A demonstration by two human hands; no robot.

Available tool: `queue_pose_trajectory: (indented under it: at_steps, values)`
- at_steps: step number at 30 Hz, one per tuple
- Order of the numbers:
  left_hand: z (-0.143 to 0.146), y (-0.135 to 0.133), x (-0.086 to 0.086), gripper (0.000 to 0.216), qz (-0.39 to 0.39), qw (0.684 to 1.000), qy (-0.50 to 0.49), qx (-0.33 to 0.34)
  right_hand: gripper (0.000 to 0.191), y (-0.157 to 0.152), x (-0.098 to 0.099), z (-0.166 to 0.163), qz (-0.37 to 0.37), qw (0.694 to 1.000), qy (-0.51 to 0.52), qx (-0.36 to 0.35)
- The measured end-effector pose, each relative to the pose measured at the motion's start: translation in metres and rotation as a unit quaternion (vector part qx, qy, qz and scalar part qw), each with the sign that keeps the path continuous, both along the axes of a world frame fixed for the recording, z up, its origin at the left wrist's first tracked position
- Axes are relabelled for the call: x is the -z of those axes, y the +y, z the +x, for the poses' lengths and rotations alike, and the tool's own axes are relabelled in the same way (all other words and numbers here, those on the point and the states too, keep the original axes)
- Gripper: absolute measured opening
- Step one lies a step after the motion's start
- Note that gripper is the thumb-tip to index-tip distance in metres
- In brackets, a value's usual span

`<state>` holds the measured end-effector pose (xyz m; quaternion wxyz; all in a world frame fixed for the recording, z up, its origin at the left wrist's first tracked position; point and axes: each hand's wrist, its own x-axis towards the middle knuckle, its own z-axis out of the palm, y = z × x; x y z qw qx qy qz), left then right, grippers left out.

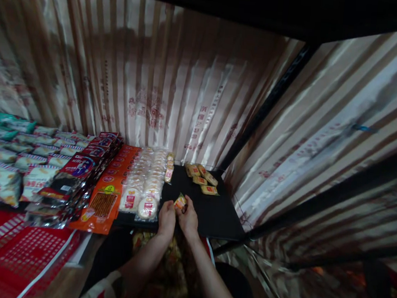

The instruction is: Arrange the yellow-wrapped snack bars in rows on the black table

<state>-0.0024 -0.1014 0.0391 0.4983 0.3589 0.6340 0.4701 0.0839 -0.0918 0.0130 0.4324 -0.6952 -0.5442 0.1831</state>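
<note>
A small yellow-and-orange wrapped snack packet is held just above the front of the black shelf. My right hand has its fingers closed round the packet's right side. Close against its left side is my left hand, fingers curled; what they hold, if anything, is hidden. Several yellowish wrapped snack packets lie beyond my hands at the back right of the shelf. Left of my hands, clear-wrapped round white crackers stand in two rows, with a narrow row of small packets behind.
Orange snack bags, dark red packets and pale chip bags fill the shelf leftward. A red plastic basket sits below. Dark metal posts frame the right side; pleated printed sheeting hangs behind.
</note>
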Motion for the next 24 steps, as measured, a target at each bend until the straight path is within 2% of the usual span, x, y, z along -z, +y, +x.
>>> queue_pose_trajectory:
  at_steps: [2,7,10,16,24]
  values:
    - [-0.001,0.001,0.0,0.027,-0.002,1.0,0.001,0.0,0.055,0.005,0.0,-0.002,-0.013,1.0,-0.006,0.005]
    - [0.003,0.007,0.001,0.033,0.002,1.0,0.021,0.011,0.051,0.027,0.001,-0.007,0.036,0.998,0.022,-0.05]
    - [0.006,0.012,0.004,0.038,0.014,0.999,0.037,0.003,0.048,0.046,0.002,-0.009,0.051,0.996,0.032,-0.059]
    - [0.007,0.025,0.011,0.044,0.061,0.998,0.002,0.017,0.048,0.08,0.005,-0.015,0.063,0.995,0.013,-0.074]
    - [0.0,0.044,0.002,0.045,0.052,0.998,-0.005,0.016,0.05,0.109,0.006,-0.022,0.083,0.989,0.025,-0.118]
